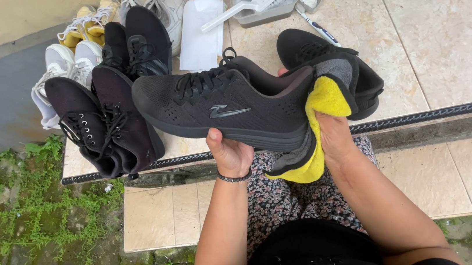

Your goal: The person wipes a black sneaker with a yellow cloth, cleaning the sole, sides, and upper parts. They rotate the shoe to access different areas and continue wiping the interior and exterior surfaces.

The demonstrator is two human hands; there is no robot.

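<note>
A person's left hand point(230, 153) cups the sole of a black lace-up sneaker point(224, 101), its grip closed around the shoe's underside, holding it sideways above a tiled step point(448, 40). The right hand point(334, 135), just beside it, presses a yellow-and-grey cloth point(320, 123) against the sneaker's heel, grip bunched on the fabric. Beyond the right grip lies the matching black sneaker point(322, 59). Left of the left grip stand dark maroon shoes point(103, 120); farther off, a white brush point(243, 6) rests in a clear tub point(287, 5).

Soft even daylight, faint shadows, sharp focus, no glare.
</note>
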